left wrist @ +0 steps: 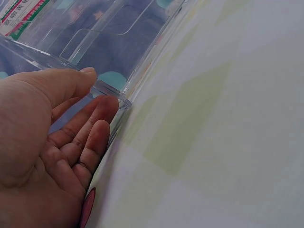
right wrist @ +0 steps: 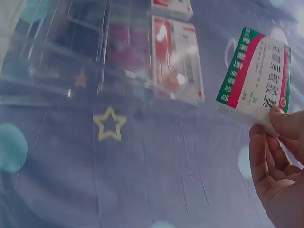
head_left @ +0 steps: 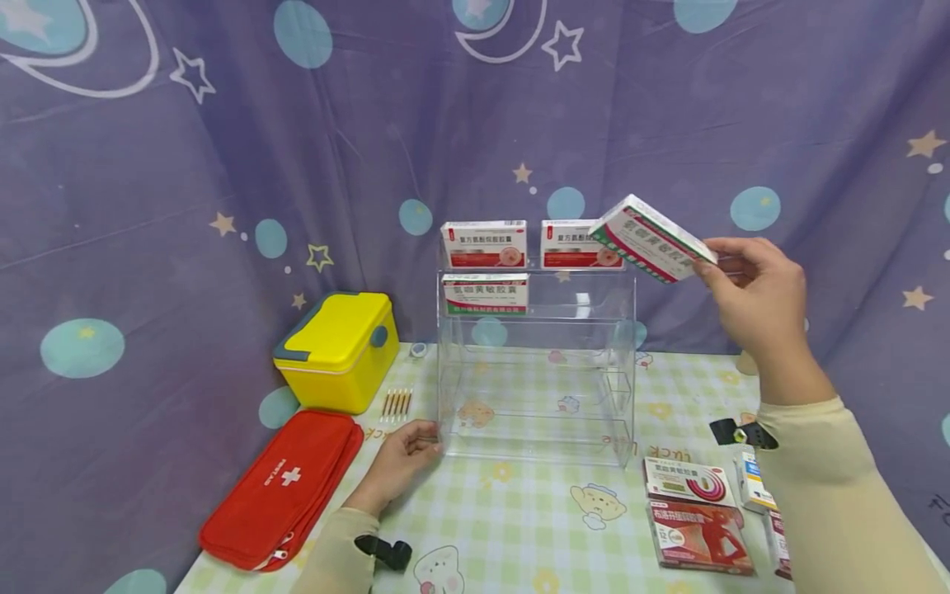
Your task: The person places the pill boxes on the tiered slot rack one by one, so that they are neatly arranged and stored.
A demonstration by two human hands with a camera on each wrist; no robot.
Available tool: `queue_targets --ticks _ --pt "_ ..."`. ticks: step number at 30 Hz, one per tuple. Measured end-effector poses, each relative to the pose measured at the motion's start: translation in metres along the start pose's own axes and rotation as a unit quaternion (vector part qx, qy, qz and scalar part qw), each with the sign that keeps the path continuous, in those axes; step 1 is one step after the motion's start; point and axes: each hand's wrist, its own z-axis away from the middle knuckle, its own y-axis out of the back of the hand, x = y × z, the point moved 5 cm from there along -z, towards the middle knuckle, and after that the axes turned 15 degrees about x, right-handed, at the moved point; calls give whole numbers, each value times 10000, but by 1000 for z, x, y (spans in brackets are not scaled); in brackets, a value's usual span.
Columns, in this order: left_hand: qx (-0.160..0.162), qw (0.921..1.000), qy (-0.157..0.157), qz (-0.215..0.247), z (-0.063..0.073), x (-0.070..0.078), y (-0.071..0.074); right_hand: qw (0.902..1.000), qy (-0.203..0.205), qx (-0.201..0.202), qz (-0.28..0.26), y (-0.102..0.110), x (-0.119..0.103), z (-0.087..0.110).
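- Rack (head_left: 538, 437): clear, apparently rigid plastic standing on the cloth. It looks light enough to slide if knocked and smooth enough to be slippery; a low side edge seems the sound place to steady it.
- Right hand (head_left: 764, 293): pinches one end of a carton, thumb on the printed face, fingers behind.
- Left hand (head_left: 401, 462): thumb and bent fingers hold the rack's lower left edge.
- Carton (head_left: 653, 239): raised and tilted at the rack's upper right, apart from it in the right wrist view. Thin card, probably very light; stiff along its edges, but the broad faces would likely dent under a hard squeeze. The glossy print may slip, so a gentle pinch near one short end suits it, leaving most of the box free.
- Matching box (head_left: 486, 294): upright on the second tier, left side, beneath a red-banded box (head_left: 486, 245).
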Motion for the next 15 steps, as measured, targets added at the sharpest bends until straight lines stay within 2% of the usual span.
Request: queue_targets --ticks 4,8,15 --pt "-18 10000 18 58 -1 -2 0 9984 151 -543 -18 -34 -11 -9" --pt "-38 9999 -11 114 -1 -2 0 9947 107 -1015 151 -62 -7 -14" --pt "-31 9999 6 125 0 1 -1 9868 384 -1411 690 -90 3 -7"
